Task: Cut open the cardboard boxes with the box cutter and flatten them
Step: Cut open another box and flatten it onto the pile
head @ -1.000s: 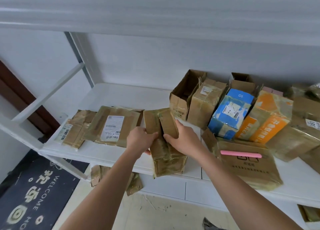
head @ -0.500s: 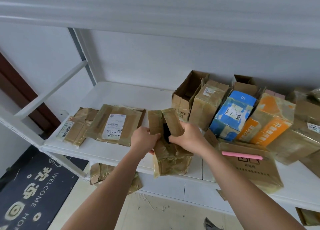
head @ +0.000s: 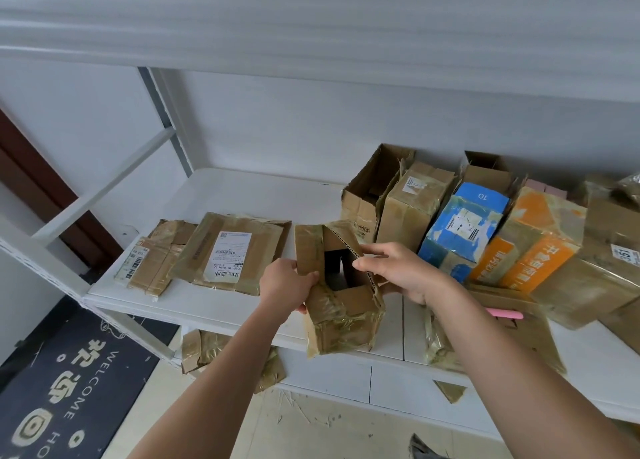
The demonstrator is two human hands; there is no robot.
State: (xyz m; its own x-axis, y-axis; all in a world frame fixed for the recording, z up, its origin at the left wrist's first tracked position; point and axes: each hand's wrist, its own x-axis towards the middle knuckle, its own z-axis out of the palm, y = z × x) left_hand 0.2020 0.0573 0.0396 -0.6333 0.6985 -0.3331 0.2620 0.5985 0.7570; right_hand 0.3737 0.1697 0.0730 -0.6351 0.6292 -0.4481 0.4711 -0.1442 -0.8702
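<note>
Cardboard box [head: 341, 306] has popped open at the top since a moment ago: 2 flaps now stand apart and a dark hole shows. It sits at the front edge of the white shelf [head: 242, 188]. Left hand [head: 285, 287] grips 1 flap; right hand [head: 403, 271] pinches the other. Brown, wrinkly, shiny with tape. Maybe the pink box cutter [head: 505, 314] lies nearby. Squashing flat looks next.
</note>
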